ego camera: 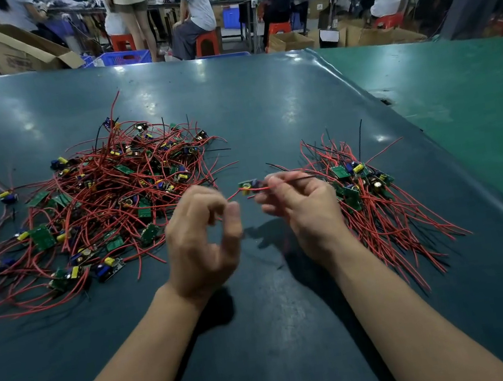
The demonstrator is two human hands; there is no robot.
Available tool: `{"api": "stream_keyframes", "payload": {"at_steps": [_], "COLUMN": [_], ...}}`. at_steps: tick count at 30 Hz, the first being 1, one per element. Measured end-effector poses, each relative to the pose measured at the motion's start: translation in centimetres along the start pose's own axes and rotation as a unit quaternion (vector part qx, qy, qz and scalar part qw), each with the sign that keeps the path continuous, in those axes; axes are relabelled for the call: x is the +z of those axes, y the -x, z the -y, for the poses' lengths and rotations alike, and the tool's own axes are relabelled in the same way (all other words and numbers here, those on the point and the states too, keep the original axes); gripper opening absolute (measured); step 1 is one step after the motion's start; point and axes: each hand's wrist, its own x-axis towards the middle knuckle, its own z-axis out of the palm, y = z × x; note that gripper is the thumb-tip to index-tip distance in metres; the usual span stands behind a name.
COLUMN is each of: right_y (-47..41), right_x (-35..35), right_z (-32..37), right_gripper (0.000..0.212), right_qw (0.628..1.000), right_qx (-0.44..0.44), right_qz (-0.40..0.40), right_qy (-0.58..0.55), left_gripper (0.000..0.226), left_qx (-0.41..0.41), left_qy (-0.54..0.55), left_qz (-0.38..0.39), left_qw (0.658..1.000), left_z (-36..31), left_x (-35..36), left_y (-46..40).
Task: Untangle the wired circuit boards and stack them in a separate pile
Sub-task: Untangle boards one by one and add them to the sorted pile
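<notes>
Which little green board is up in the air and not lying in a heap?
The circuit board between the two heaps: the right hand pinches its red wire and holds it above the table. All the others lie in the heaps.

Two bare hands, left hand (pixel 200 240) and right hand (pixel 303 207), one small green circuit board with red wire (pixel 248 187) held up between them, two piles, large tangled pile of red-wired green boards (pixel 108 198), smaller sorted pile (pixel 364 193), boards in each too many to count, one dark green table (pixel 265 116)
</notes>
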Motion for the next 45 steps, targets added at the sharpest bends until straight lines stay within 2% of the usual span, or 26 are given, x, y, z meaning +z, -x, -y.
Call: {"api": "stream_keyframes", "payload": {"at_steps": [2, 3, 5, 7, 9, 11, 15, 17, 19, 22, 24, 26, 29, 31, 35, 41, 45], "right_y": [-0.2, -0.2, 0.1, 0.4, 0.6, 0.8, 1.0, 1.0, 0.8, 0.8, 0.8, 0.7, 0.7, 0.7, 0.6, 0.7, 0.6], "right_x": [-0.3, -0.3, -0.2, 0.0, 0.2, 0.4, 0.7, 0.6, 0.3, -0.1, -0.2, 0.0, 0.3, 0.4, 0.5, 0.9, 0.8], "right_z": [0.7, 0.9, 1.2, 1.3, 1.2, 1.0, 0.7, 0.9, 1.2, 1.6, 1.5, 1.4, 0.8, 0.4, 0.1, -0.1, -0.2], "right_gripper": [0.009, 0.009, 0.008, 0.005, 0.003, 0.002, 0.004, 0.009, 0.019, 0.022, 0.029, 0.033, 0.017, 0.011, 0.015, 0.019, 0.014], "right_qw": [0.996, 0.994, 0.992, 0.99, 0.99, 0.99, 0.986, 0.984, 0.979, 0.96, 0.959, 0.964, 0.981, 0.991, 0.997, 0.997, 0.998], "right_qx": [0.024, 0.032, 0.058, 0.094, 0.114, 0.124, 0.149, 0.156, 0.173, 0.189, 0.173, 0.153, 0.117, 0.095, 0.074, 0.071, 0.052], "right_qz": [-0.025, -0.023, -0.005, 0.014, 0.032, 0.043, 0.075, 0.082, 0.087, 0.111, 0.127, 0.125, 0.089, 0.059, 0.02, 0.021, 0.02], "right_qy": [-0.085, -0.101, -0.111, -0.103, -0.074, -0.048, -0.014, -0.018, -0.071, -0.171, -0.187, -0.179, -0.126, -0.072, -0.02, -0.012, -0.013], "left_gripper": [0.055, 0.058, 0.046, 0.035, 0.045, 0.049, 0.017, 0.016, 0.018, 0.015, 0.014, 0.014, 0.007, 0.011, 0.012, 0.012, 0.019], "left_qx": [-0.016, -0.01, -0.026, -0.103, -0.17, -0.217, -0.262, -0.314, -0.392, -0.47, -0.483, -0.481, -0.472, -0.472, -0.488, -0.516, -0.52], "left_qy": [-0.013, -0.025, -0.059, -0.072, -0.051, 0.01, 0.126, 0.159, 0.224, 0.318, 0.34, 0.345, 0.325, 0.313, 0.325, 0.377, 0.379], "left_qz": [0.052, 0.092, 0.174, 0.22, 0.208, 0.154, 0.019, -0.021, -0.039, -0.034, -0.021, -0.005, 0.033, 0.049, 0.048, 0.011, 0.005], "left_qw": [0.998, 0.995, 0.983, 0.967, 0.962, 0.964, 0.957, 0.936, 0.891, 0.823, 0.807, 0.806, 0.819, 0.823, 0.809, 0.769, 0.766], "left_z": [0.5, 0.5, 0.5, 0.4, 0.6, 0.7, 0.1, 0.2, 0.3, 0.5, 0.6, 0.6, 0.4, 0.3, 0.2, 0.7, 0.8], "left_x": [-0.3, -0.3, 0.3, 0.8, 0.9, 0.6, 0.2, 0.4, 0.7, 1.0, 1.1, 1.1, 1.1, 1.0, 0.9, 1.0, 1.2], "left_y": [0.3, 0.5, 0.7, 0.5, 0.2, -0.2, -0.8, -1.0, -1.2, -1.4, -1.3, -1.3, -1.1, -1.0, -1.0, -1.3, -1.3]}}
